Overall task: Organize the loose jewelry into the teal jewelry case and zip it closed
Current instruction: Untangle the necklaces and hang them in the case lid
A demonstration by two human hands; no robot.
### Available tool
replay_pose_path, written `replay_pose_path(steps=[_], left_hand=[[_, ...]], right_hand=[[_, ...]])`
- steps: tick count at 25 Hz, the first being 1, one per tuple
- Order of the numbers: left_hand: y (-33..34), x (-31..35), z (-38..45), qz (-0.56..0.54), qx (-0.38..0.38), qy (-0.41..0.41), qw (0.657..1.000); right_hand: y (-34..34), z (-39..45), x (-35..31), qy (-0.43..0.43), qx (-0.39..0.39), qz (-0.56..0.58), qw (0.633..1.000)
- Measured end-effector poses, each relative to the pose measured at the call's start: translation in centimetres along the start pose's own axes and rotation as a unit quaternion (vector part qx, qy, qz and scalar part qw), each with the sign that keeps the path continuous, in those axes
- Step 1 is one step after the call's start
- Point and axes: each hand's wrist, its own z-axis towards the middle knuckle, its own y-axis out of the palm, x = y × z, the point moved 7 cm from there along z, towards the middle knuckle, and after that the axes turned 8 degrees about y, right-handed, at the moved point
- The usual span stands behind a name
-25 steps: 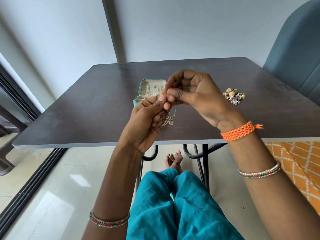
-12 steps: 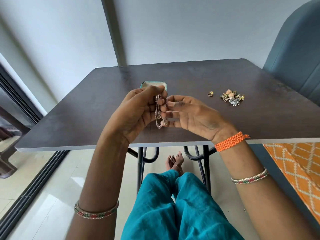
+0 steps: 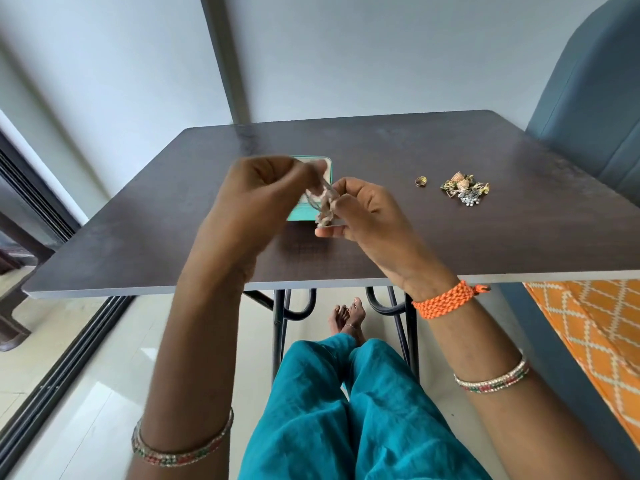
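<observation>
The teal jewelry case point(image 3: 298, 213) lies open on the dark table point(image 3: 450, 237), mostly hidden behind my hands. My left hand point(image 3: 263, 199) and my right hand point(image 3: 363, 213) hover just in front of it and both pinch a thin chain point(image 3: 325, 206), bunched and blurred between the fingertips. A gold ring point(image 3: 420, 181) lies on the table to the right. Past it sits a small heap of loose earrings and charms point(image 3: 465, 190).
A blue padded chair back point(image 3: 595, 109) stands at the table's right corner. An orange patterned cloth point(image 3: 595, 334) lies low on the right. Black table legs point(image 3: 280, 327) and my feet show under the near edge. A sliding door track point(image 3: 52, 375) runs along the left.
Both hands have dropped from a raised position toward the case and the chain has gone from hanging loose to bunched. The ring and the heap have come into view.
</observation>
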Motion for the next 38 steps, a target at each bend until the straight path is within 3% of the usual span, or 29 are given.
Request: replay_pose_path(steps=[3,5,7,9,11,16,19,23,27,31,38], left_hand=[[0.7,-1.8,-0.1,-0.227,-0.01,-0.116,0.967],[1.4,-2.8,-0.4,-0.287,-0.015,-0.161,0.944],[1.2,-3.7,-0.4,-0.249,0.004,-0.151,0.956],[0.0,-3.9,0.0,-0.09,0.034,-0.093,0.991],[-0.5,-3.6,0.2,0.007,0.074,-0.04,0.996],[-0.5,-3.2,0.3,-0.022,0.147,-0.004,0.989],[-0.3,-1.9,0.7,-0.019,0.134,0.04,0.99],[0.3,-1.2,0.8,-0.025,0.102,0.059,0.993],[0.6,-1.4,0.7,-0.051,0.073,0.052,0.995],[0.4,-1.3,0.9,-0.04,0.092,0.042,0.994],[-0.7,-2.2,1.3,-0.046,0.112,-0.024,0.992]], right_hand=[[0.5,-0.2,-0.1,-0.011,0.005,-0.03,0.999],[0.7,-0.1,0.6,0.014,0.012,-0.004,1.0],[0.9,0.1,1.2,0.042,0.006,0.042,0.998],[1.0,0.1,1.8,0.057,-0.003,0.057,0.997],[1.1,0.0,2.0,0.069,-0.016,0.074,0.995],[1.7,-0.1,1.5,0.069,-0.044,0.161,0.984],[1.8,-0.2,1.5,0.059,-0.037,0.303,0.95],[1.5,-0.3,2.2,0.109,-0.013,0.424,0.899],[1.6,-0.1,2.3,0.127,-0.027,0.378,0.917],[1.2,0.0,2.8,0.121,-0.006,0.325,0.938],[0.3,-0.5,2.3,0.069,0.094,0.111,0.987]])
